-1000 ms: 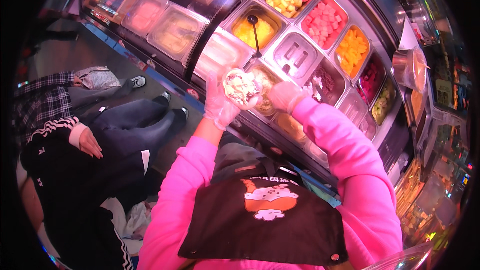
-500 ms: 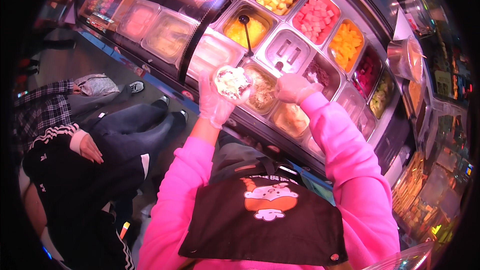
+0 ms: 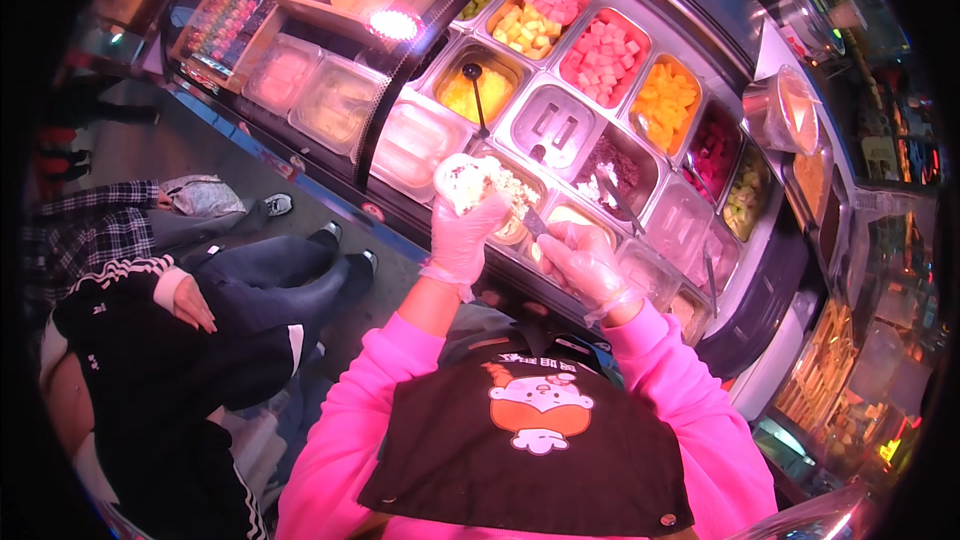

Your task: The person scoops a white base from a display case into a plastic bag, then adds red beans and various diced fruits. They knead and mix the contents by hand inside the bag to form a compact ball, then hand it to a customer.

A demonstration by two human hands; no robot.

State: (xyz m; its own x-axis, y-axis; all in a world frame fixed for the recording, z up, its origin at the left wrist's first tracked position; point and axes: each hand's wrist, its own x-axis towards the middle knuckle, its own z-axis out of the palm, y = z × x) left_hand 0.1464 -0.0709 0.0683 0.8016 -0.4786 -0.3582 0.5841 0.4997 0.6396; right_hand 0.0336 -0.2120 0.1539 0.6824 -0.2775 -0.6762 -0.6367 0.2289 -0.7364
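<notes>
My left hand (image 3: 462,245), in a clear glove, is wrapped round a small rounded portion of white, creamy food (image 3: 457,180) with dark streaks. Whether a cup lies under it is hidden by the fingers. It hangs over the near edge of a metal pan of pale, crumbly topping (image 3: 512,188). My right hand (image 3: 585,262), gloved too, is closed on a flat, grey-bladed spatula (image 3: 534,222). Its blade points up and left toward the crumbly topping, close to the left fingers.
Pans of pink cubes (image 3: 606,58), orange fruit pieces (image 3: 668,105), yellow topping with a black-handled spoon (image 3: 478,85) and dark beans (image 3: 612,165) fill the counter. A slotted metal lid (image 3: 555,125) lies among them. People (image 3: 180,320) are at the left beyond the counter edge.
My right hand has come down and closer to the left, and the spatula now shows in it. My left hand has shifted right and lower, tilting the white food over the crumbly topping.
</notes>
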